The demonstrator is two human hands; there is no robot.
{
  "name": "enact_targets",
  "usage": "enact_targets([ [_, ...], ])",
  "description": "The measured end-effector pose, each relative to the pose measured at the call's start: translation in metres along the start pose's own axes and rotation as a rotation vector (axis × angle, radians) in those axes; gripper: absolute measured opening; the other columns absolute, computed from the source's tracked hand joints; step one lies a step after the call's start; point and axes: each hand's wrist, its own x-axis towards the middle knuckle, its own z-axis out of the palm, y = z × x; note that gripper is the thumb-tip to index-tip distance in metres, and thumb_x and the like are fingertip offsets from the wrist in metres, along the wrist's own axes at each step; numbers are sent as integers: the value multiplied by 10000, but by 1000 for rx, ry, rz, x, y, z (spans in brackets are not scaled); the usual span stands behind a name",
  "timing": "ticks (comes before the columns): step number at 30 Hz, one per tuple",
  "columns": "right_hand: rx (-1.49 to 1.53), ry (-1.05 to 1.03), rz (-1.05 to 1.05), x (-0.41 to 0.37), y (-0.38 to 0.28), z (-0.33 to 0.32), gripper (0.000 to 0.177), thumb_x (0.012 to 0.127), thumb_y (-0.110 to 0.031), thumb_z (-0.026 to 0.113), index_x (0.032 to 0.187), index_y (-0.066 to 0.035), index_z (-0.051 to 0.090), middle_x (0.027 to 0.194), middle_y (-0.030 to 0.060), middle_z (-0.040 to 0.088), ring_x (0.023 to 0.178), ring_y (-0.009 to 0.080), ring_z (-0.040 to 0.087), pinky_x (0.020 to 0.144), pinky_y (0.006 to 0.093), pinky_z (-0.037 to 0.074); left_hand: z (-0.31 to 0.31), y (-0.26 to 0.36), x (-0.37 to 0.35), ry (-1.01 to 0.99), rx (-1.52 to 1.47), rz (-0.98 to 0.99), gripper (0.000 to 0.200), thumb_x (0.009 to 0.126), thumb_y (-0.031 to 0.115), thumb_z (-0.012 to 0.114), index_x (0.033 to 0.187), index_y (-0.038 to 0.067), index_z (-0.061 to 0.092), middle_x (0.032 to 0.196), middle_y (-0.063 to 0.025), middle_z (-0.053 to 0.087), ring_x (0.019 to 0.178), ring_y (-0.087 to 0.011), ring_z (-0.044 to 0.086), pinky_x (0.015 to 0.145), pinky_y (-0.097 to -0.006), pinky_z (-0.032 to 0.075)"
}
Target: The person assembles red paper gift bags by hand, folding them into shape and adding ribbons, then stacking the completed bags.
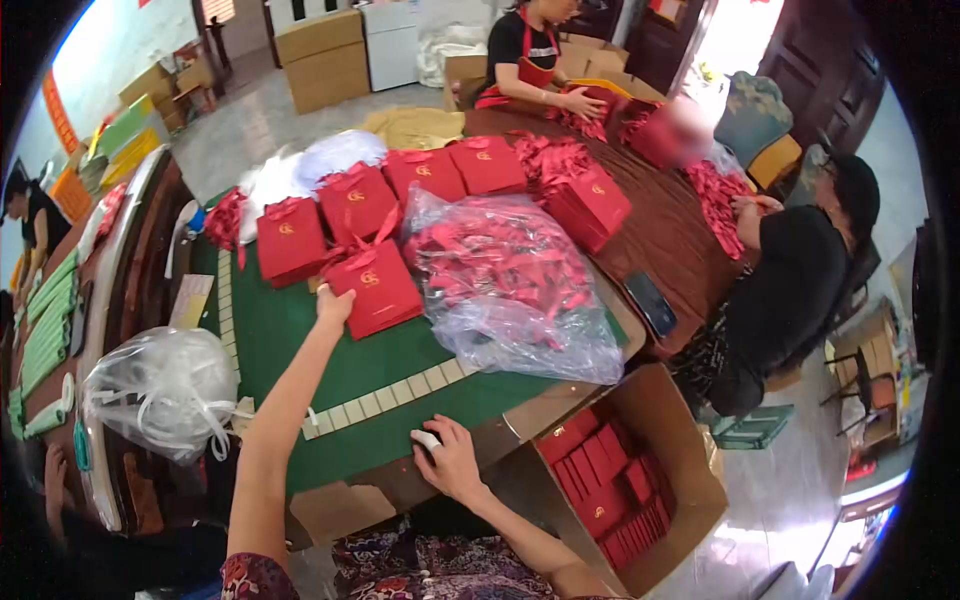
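My left hand (337,308) grips the left edge of a red gift bag (376,292) with gold print and a ribbon at its top. The bag lies at the front of several similar red bags on the green table top (290,355). My right hand (447,458) rests near the table's front edge, fingers apart and nothing held, with a white wrap on one finger. To the right of the held bag lies a clear plastic sack (510,270) full of red ribboned pieces.
An open cardboard box (690,480) of red bags stands at the lower right. A phone (650,304) lies on the brown cloth (640,250). Co-workers sit at the right and stand at the far side. White tiles (390,397) line the table's front. A tied clear bag (165,390) is at left.
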Motion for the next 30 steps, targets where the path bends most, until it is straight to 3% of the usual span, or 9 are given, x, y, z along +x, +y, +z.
enact_targets([
  [1,13,-3,-8,1,-2,2,277,783,-110,715,1056,-93,670,1119,139,585,1121,357,557,934,456,450,-2,0,-3,-111,-94,55,401,799,70,686,1167,-35,566,1137,-171,677,995,-276,681,814,-387,552],
  [4,26,-19,-2,6,-6,-4,264,774,-106,710,1035,-85,679,1086,148,606,1097,369,568,930,465,453,-4,36,-43,180,561,109,523,810,400,701,1098,-25,601,1119,-258,632,1051,-436,618,908,-517,493],
  [6,-4,-2,-7,5,-9,-2,250,778,-108,704,1025,-74,681,1074,149,611,1100,376,564,937,484,442,-11,17,-43,140,432,148,560,840,463,631,1142,-7,594,1135,-264,609,1051,-458,576,912,-529,474],
  [9,-23,-24,-4,0,-4,3,236,793,-109,703,1024,-68,682,1113,151,588,1123,391,538,958,480,420,-29,25,-128,251,218,438,461,868,214,693,1269,50,536,1196,-152,606,1044,-272,625,877,-381,510],
  [11,-18,-16,-25,3,-8,1,216,816,-79,666,1031,-71,677,1079,151,593,1094,376,548,928,466,428,-56,20,-194,45,47,428,543,888,99,665,1380,46,442,1285,-121,540,1132,-225,577,943,-353,478],
  [14,111,-41,91,9,-22,3,194,838,-34,638,1026,-58,681,1014,142,614,996,343,592,848,422,468,-102,22,-301,30,9,378,455,901,38,630,1338,44,506,1210,-107,591,1076,-188,607,909,-335,501],
  [18,250,-69,-142,40,-80,30,218,843,11,626,1038,-69,683,919,132,620,807,317,619,704,385,502,-146,-19,-392,165,-58,269,343,923,26,601,1264,45,576,1116,-69,642,997,-141,630,845,-282,514],
  [24,218,-267,-474,89,-154,145,264,798,-98,684,1051,-41,639,1042,146,577,924,342,602,744,444,521,-177,-39,-431,314,-130,183,307,902,-7,597,1200,57,630,1033,-60,638,889,-130,635,756,-241,506],
  [30,185,-336,-427,99,-149,192,223,776,-69,688,978,-5,621,1051,142,575,948,347,590,767,433,510,-197,-36,-430,311,-110,194,312,932,23,587,1244,36,596,1057,-26,638,909,-87,596,783,-230,484],
])
